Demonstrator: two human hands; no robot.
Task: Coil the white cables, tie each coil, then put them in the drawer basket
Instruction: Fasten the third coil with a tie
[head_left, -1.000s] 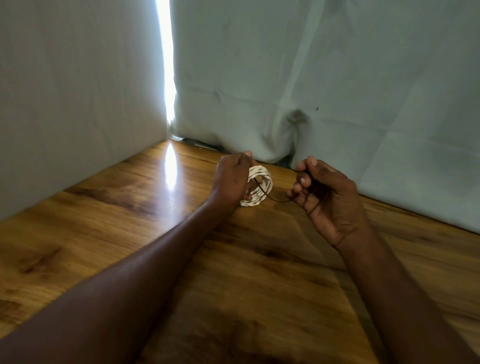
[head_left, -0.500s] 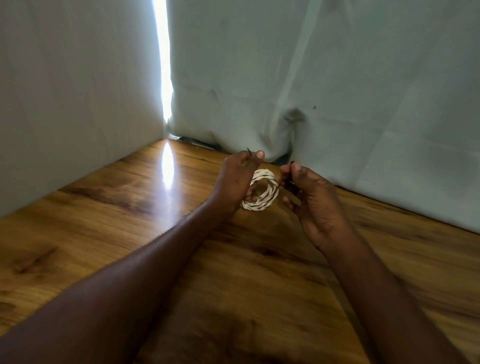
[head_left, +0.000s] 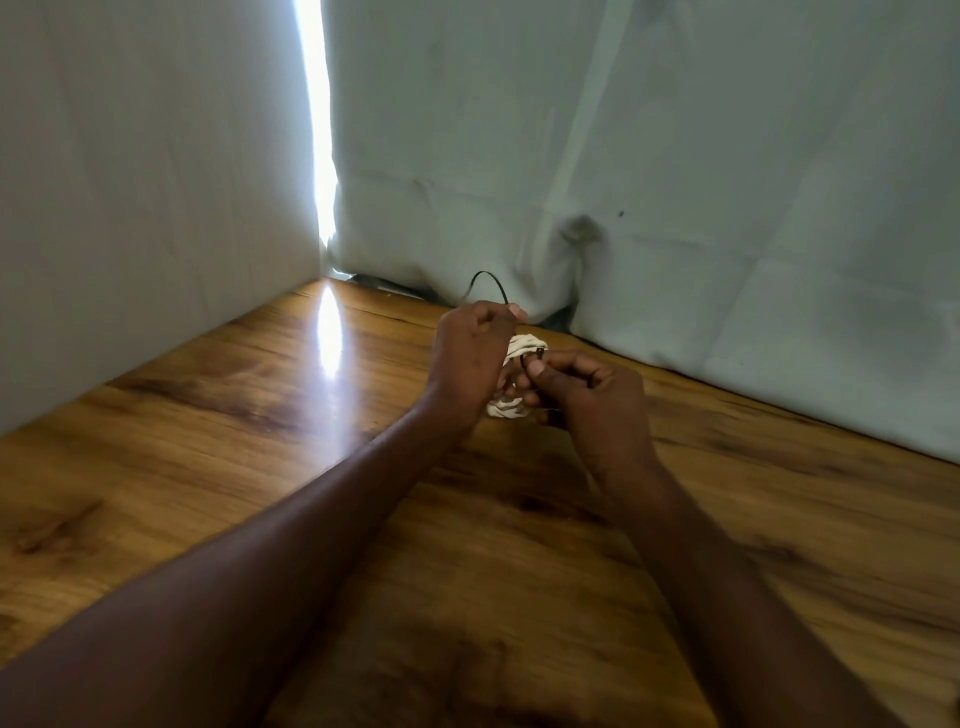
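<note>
Gripping the white cable coil (head_left: 525, 347), the left hand (head_left: 470, 364) curls its fingers round the near side of the bundle, with the thumb tip pressed at the top. A thin black tie (head_left: 488, 283) rises from between that thumb and forefinger, arcs up and over to the left, and ends in the air in front of the cloth. The right hand (head_left: 587, 392) sits just beside the left, touching the coil from the right; its thumb and forefinger are pinched together on the other end of the dark tie, right against the coil's upper edge, and the remaining fingers are folded into the palm. Both hands are held low above the wooden table (head_left: 208, 441), near its far corner.

The coil is a small, tight ring of several cream-white turns with faint darker flecks; only its top and its lower edge show, at the top between the hands and below the knuckles. The table is glossy, warm brown, with dark grain streaks and a bright reflected strip. Pale, creased cloth (head_left: 727, 208) hangs behind the table on the far and left sides, parted by a narrow slit of glaring light (head_left: 317, 130).

Most of the coil is hidden by the fingers, and how the tie passes round it cannot be made out. Both forearms run out of the picture at the bottom.
</note>
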